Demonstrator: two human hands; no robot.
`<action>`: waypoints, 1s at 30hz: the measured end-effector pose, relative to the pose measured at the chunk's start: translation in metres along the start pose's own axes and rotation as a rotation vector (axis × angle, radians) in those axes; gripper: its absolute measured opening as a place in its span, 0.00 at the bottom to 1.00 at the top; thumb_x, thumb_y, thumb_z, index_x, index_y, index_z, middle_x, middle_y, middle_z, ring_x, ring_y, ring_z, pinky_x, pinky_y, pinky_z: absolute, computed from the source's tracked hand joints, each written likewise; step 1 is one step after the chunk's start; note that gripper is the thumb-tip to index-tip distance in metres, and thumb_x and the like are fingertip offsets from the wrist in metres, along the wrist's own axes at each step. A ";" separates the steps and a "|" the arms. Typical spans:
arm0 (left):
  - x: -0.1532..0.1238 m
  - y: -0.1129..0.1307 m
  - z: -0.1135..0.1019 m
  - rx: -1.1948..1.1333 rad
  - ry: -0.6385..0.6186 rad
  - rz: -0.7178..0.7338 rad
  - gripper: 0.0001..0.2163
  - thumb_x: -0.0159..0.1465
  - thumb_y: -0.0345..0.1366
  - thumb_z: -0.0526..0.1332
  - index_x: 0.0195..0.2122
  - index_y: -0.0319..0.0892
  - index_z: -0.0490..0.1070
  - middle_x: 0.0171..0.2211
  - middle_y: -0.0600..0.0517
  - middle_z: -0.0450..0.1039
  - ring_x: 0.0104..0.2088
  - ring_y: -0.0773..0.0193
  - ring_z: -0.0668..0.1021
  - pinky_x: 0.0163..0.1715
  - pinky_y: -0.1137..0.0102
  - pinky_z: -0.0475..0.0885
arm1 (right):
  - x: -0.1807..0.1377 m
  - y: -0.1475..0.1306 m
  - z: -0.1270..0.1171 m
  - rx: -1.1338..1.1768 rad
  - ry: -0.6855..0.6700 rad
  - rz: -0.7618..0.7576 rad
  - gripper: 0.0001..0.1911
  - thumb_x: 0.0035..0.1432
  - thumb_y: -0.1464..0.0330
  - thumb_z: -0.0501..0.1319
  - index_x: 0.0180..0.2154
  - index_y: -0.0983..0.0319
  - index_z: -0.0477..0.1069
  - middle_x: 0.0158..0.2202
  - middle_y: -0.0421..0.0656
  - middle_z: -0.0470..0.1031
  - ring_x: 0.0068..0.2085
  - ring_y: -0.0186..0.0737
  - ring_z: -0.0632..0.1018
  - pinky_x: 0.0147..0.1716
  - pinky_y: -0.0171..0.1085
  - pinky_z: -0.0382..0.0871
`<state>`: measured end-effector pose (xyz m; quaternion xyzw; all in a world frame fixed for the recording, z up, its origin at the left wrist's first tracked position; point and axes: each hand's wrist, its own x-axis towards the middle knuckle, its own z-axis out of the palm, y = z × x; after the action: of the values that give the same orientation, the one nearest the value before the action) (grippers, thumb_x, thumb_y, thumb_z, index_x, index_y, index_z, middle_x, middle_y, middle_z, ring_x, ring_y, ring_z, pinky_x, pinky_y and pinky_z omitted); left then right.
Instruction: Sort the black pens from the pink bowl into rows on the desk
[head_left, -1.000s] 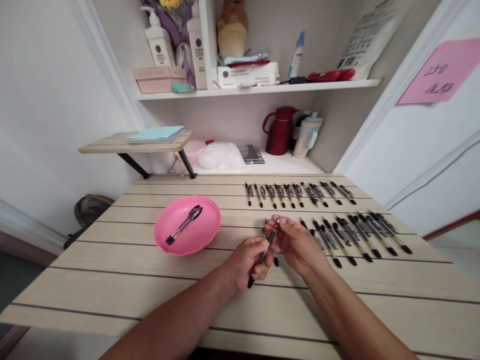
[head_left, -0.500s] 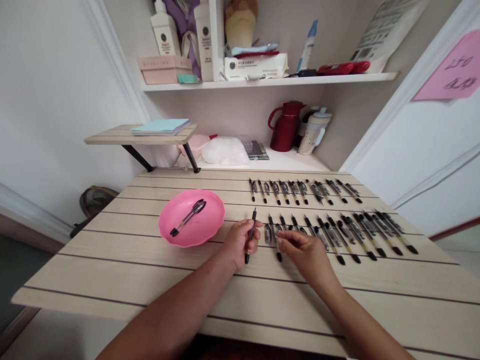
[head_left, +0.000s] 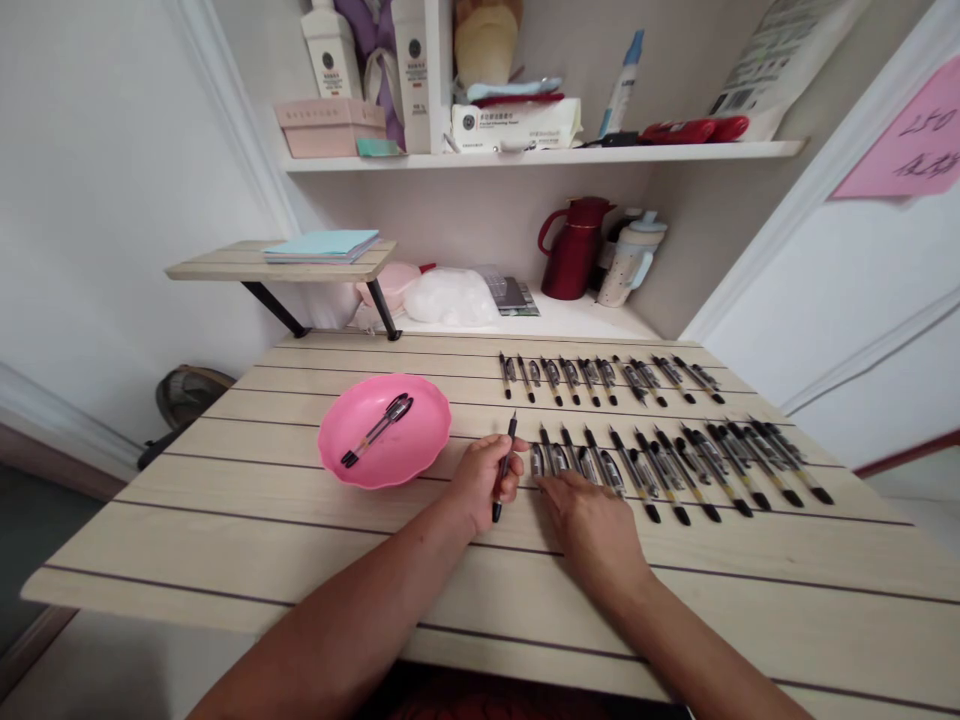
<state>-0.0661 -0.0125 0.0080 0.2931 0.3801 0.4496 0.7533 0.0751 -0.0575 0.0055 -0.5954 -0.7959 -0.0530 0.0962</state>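
Note:
My left hand (head_left: pixel 487 482) is closed around an uncapped black pen (head_left: pixel 508 450), its bare tip pointing up and away from me. To the right, my right hand (head_left: pixel 592 520) rests low over the near row of pens, palm down with fingers bent together. Its fingertips touch the lower end of a clear pen cap (head_left: pixel 537 460) at the row's left end; whatever they pinch is hidden. The uncapped pens (head_left: pixel 667 470) of this row lie side by side with loose caps between them. A pink scalloped bowl (head_left: pixel 427 440) on the left holds capped pens (head_left: pixel 379 430).
A second row of pens and caps (head_left: pixel 589 380) lies farther back on the slatted tabletop (head_left: pixel 315 550). At the back left stands a small raised shelf (head_left: pixel 225 262) with blue paper (head_left: pixel 322 245). Behind are a red jug (head_left: pixel 574 250) and a pale bottle (head_left: pixel 630 262).
My right hand has shifted slightly left and turned palm down, from pinching at a pen to covering the row's lower left part. My left hand still holds its pen in place.

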 end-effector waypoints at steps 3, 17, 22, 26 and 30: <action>0.001 -0.001 -0.001 0.010 -0.010 0.002 0.11 0.55 0.40 0.57 0.33 0.37 0.66 0.18 0.58 0.63 0.10 0.79 0.57 0.11 0.79 0.48 | -0.001 0.000 0.005 -0.031 0.023 -0.016 0.10 0.54 0.74 0.52 0.32 0.59 0.71 0.28 0.43 0.71 0.26 0.36 0.71 0.25 0.35 0.52; 0.000 -0.004 0.002 0.528 0.209 0.217 0.11 0.51 0.41 0.59 0.27 0.37 0.71 0.20 0.55 0.62 0.22 0.71 0.66 0.19 0.77 0.60 | -0.003 0.001 0.005 0.015 0.105 0.051 0.13 0.57 0.62 0.50 0.29 0.61 0.69 0.29 0.43 0.70 0.25 0.36 0.70 0.25 0.35 0.52; 0.003 -0.003 -0.003 0.906 0.223 0.374 0.11 0.52 0.41 0.56 0.19 0.39 0.67 0.16 0.57 0.58 0.21 0.71 0.62 0.20 0.76 0.55 | 0.004 -0.006 0.004 0.003 0.082 0.116 0.16 0.55 0.57 0.51 0.27 0.61 0.68 0.28 0.44 0.71 0.25 0.37 0.71 0.25 0.35 0.53; 0.006 -0.007 -0.004 1.017 0.244 0.386 0.10 0.53 0.39 0.54 0.22 0.40 0.69 0.19 0.55 0.66 0.23 0.68 0.66 0.23 0.75 0.57 | 0.008 -0.008 0.004 0.017 0.072 0.139 0.16 0.55 0.56 0.51 0.27 0.61 0.68 0.28 0.44 0.71 0.26 0.38 0.72 0.24 0.35 0.53; 0.005 -0.009 -0.002 1.034 0.214 0.324 0.09 0.53 0.38 0.54 0.22 0.40 0.69 0.21 0.52 0.71 0.24 0.66 0.69 0.24 0.75 0.58 | 0.009 -0.008 0.005 0.050 0.068 0.113 0.15 0.55 0.58 0.52 0.27 0.61 0.69 0.29 0.44 0.72 0.26 0.37 0.72 0.24 0.35 0.53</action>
<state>-0.0622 -0.0113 -0.0015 0.6322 0.5759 0.3420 0.3894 0.0646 -0.0505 0.0023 -0.6348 -0.7583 -0.0479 0.1406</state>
